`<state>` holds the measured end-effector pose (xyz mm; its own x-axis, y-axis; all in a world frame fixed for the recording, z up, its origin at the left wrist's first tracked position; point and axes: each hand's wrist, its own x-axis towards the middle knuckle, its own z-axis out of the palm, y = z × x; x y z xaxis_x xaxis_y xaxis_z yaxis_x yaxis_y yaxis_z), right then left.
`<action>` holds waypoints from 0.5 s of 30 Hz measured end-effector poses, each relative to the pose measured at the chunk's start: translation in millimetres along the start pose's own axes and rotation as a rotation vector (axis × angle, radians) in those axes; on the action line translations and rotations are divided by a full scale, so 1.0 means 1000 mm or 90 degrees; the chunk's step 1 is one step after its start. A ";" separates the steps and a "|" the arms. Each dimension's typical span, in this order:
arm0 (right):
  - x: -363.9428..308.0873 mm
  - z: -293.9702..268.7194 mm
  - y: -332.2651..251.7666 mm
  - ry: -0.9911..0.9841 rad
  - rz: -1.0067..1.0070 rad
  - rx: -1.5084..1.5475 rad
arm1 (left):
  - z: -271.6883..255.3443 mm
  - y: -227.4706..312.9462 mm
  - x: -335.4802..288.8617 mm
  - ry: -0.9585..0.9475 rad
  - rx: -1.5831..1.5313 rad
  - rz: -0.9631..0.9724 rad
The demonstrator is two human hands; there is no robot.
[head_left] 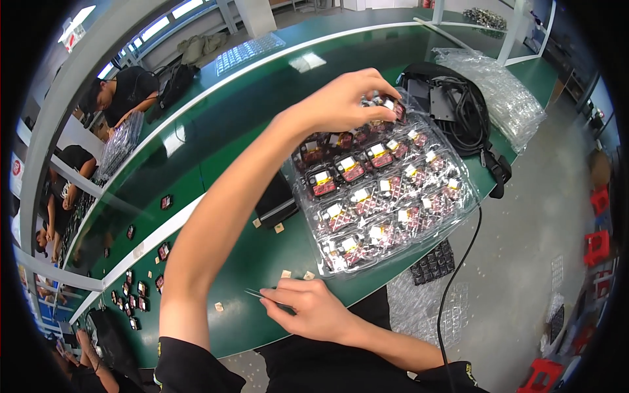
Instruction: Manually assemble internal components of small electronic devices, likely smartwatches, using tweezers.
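The left hand [350,98] grips a small electronic part [388,104] at the far side of a clear plastic tray [377,262]. The tray, loaded with rows of similar parts, lies along the near edge of the green desk [246,327]. The right hand [313,309] grips tweezers [255,293], tips directed left, near the same edge.

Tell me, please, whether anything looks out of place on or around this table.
Small beige squares lie loose on the green table near the right hand, strewn rather than gathered. Clear plastic sheets and a dark gridded tray appear to lie on the floor below the table's edge, which seems an odd spot for them.
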<state>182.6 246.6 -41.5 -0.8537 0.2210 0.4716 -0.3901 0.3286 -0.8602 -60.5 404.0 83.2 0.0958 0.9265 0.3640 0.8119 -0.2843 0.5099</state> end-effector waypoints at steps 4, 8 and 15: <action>-0.002 -0.001 -0.003 -0.016 0.047 -0.004 | 0.031 -0.021 0.040 -0.072 0.078 0.022; 0.000 0.000 -0.003 -0.038 0.046 -0.005 | 0.032 -0.033 0.030 -0.077 0.120 0.042; 0.003 -0.003 -0.002 0.005 -0.013 -0.040 | -0.033 -0.061 -0.094 0.100 0.163 -0.046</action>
<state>182.2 249.0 -37.6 -0.8431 0.2203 0.4906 -0.3849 0.3900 -0.8365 -138.1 326.0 43.2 -0.0415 0.8868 0.4604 0.9339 -0.1294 0.3334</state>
